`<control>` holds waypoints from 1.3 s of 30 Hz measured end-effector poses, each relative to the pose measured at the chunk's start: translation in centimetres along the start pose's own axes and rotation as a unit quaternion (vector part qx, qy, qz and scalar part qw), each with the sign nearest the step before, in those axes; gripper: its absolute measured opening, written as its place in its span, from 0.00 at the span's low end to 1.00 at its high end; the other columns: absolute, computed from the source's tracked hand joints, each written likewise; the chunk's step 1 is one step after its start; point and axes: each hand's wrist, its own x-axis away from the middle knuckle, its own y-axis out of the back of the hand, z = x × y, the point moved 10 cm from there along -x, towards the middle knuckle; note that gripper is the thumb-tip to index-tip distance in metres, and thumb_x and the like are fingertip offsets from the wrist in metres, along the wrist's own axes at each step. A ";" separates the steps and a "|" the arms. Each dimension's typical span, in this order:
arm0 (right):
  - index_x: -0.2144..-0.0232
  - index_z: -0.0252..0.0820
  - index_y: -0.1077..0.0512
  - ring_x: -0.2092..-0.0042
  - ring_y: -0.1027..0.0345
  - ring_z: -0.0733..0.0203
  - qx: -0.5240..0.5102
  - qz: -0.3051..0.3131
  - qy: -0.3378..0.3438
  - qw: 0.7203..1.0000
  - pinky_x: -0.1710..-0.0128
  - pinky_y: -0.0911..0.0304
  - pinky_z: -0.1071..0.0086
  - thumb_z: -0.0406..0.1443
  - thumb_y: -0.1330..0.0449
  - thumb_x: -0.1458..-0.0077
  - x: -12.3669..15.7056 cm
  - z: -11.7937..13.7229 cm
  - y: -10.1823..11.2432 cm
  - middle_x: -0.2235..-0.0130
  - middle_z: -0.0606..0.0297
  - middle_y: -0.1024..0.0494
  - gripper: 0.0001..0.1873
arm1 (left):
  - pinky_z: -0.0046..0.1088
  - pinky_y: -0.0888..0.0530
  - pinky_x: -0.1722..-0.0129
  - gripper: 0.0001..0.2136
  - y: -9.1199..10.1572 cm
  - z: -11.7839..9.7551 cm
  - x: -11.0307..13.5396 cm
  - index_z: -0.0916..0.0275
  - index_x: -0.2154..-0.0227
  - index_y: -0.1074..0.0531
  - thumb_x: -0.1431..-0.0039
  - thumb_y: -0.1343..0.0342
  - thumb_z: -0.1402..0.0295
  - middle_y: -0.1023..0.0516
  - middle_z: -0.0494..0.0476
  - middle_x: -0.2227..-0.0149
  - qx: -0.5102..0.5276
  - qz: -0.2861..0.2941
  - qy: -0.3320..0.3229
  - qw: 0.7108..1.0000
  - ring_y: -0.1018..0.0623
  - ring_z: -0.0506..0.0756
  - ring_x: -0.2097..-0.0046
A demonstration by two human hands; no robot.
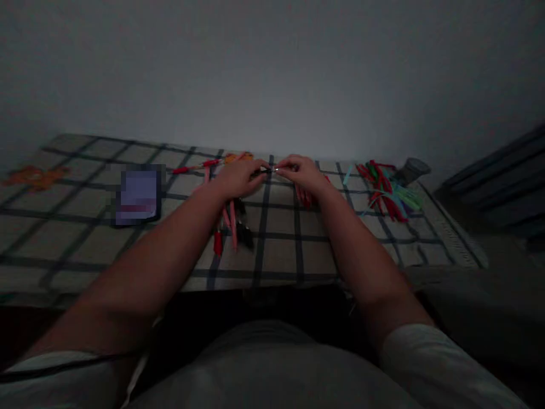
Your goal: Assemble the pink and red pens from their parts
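Head view, left to right: checked beige tablecloth (85,216); loose red-and-pink leads (230,224) lower centre; left hand (238,179) pinched shut on small dark-and-silver piece (271,170) mid-frame; right hand (304,173) pinching its other end. Likely mid-joining, calling for steady fingertips. Red-green strip bundle (385,190) right; pale bare wall (272,68) above.

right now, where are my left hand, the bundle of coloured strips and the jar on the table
left hand (238,177), head view, back of the hand
bundle of coloured strips (385,190), head view, red strips near its middle
jar (409,172), head view, side wall below the rim
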 end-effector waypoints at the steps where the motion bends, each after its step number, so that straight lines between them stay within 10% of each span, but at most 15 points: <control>1: 0.59 0.44 0.11 0.54 0.21 0.51 -0.002 0.000 0.002 1.000 0.50 0.29 0.59 0.42 0.28 0.40 0.1 0.1 0.0 0.57 0.59 0.11 0.11 | 0.46 0.27 0.33 0.24 -0.1 0.1 0.0 0.60 0.32 0.21 0.23 0.49 0.58 0.12 0.65 0.44 0.001 0.001 -0.001 1.000 0.16 0.66 0.42; 39: 0.57 0.42 0.11 0.54 0.20 0.50 0.034 0.018 -0.020 0.999 0.50 0.28 0.59 0.36 0.30 0.39 0.8 -0.6 -0.9 0.56 0.57 0.11 0.10 | 0.44 0.28 0.29 0.22 -1.5 0.3 -0.6 0.57 0.32 0.20 0.21 0.48 0.61 0.13 0.62 0.38 -0.022 0.018 -0.012 1.000 0.17 0.64 0.36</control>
